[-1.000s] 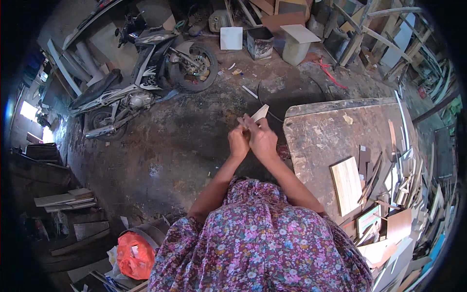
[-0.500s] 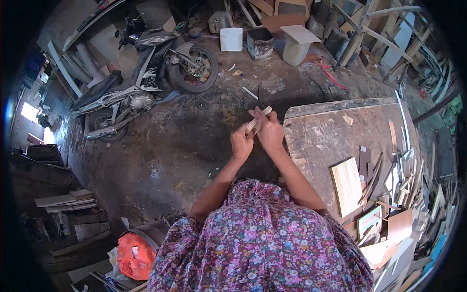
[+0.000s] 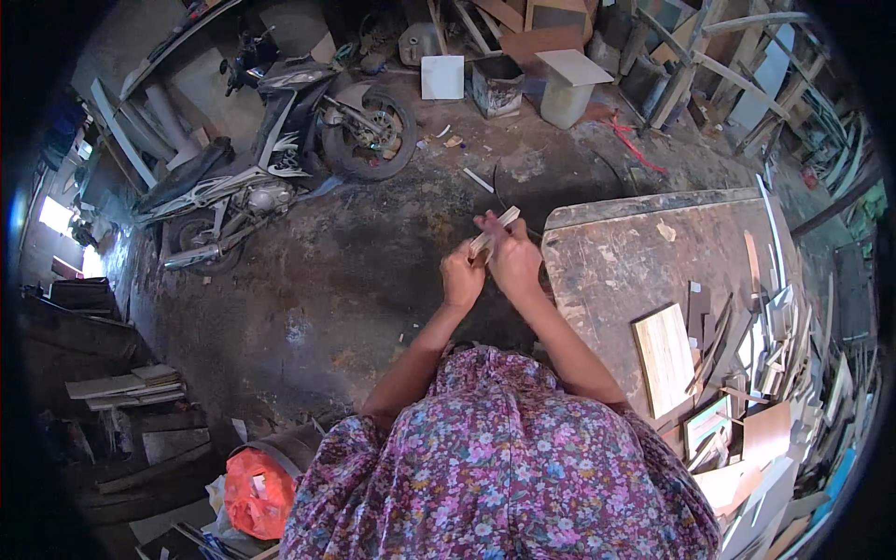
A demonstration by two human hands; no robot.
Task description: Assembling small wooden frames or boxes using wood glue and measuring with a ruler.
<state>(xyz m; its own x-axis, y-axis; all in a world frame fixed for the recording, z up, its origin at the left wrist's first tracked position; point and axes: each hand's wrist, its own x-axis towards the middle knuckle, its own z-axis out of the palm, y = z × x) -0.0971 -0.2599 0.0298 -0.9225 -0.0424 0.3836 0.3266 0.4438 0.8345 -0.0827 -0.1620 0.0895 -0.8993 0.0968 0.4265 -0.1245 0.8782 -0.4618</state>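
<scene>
A short, pale strip of wood [image 3: 508,217] slants up to the right between my two hands. My left hand [image 3: 463,276] is closed around its lower end. My right hand [image 3: 513,257] grips it farther up, with the fingers bent over it; a smear of motion blurs these fingertips. Whether the right hand also holds some small thing against the wood, I cannot tell. Both hands are in front of my body, over the dark floor, just left of the worn board's corner.
To the right lies a large worn board [image 3: 644,243] with a light wooden panel [image 3: 665,359] and many offcuts on it. A motorcycle [image 3: 271,177] stands at the upper left. A red plastic bag [image 3: 259,495] is at the lower left, below stacked boards [image 3: 126,385].
My right hand has shifted slightly left and down along the wood strip. The left hand stays nearly in place.
</scene>
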